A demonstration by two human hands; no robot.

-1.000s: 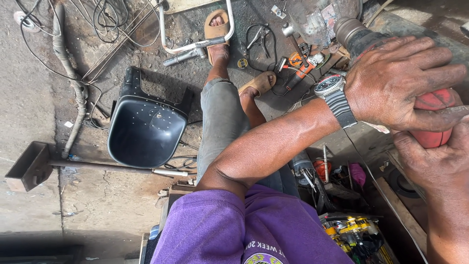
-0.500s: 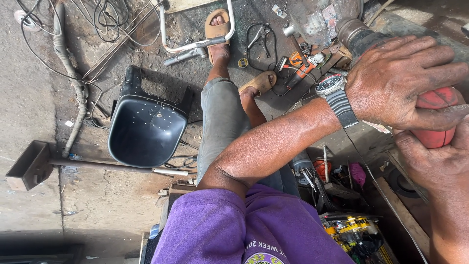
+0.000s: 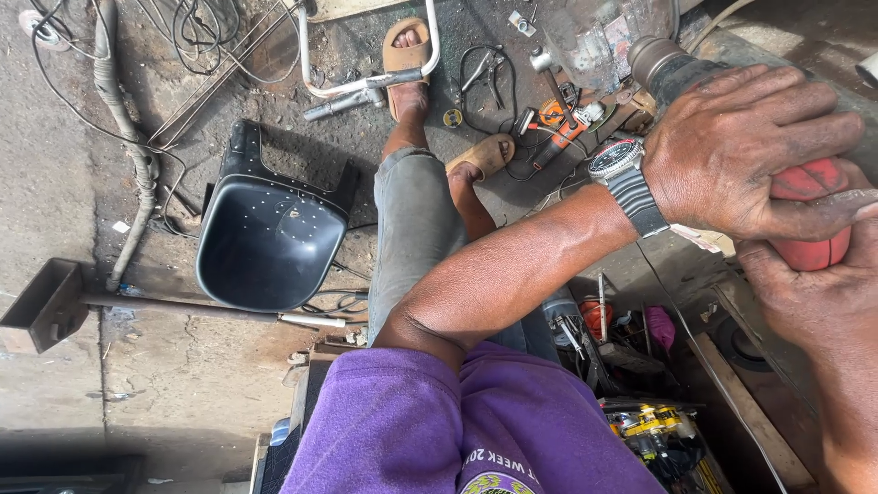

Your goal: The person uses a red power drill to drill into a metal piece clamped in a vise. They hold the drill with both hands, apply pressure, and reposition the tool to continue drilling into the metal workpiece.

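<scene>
My left hand, with a dark wristwatch on its wrist, reaches across my body and closes over the top of a red rounded handle at the right edge. From below, my right hand wraps the same red handle, thumb along its side. What the handle belongs to is hidden by both hands. A dark metal cylinder lies just beyond my left hand.
A black plastic seat shell lies on the concrete floor at left beside a hose and a metal bar. Pliers, a hammer and small tools lie scattered by my sandalled feet. A box of tools sits at lower right.
</scene>
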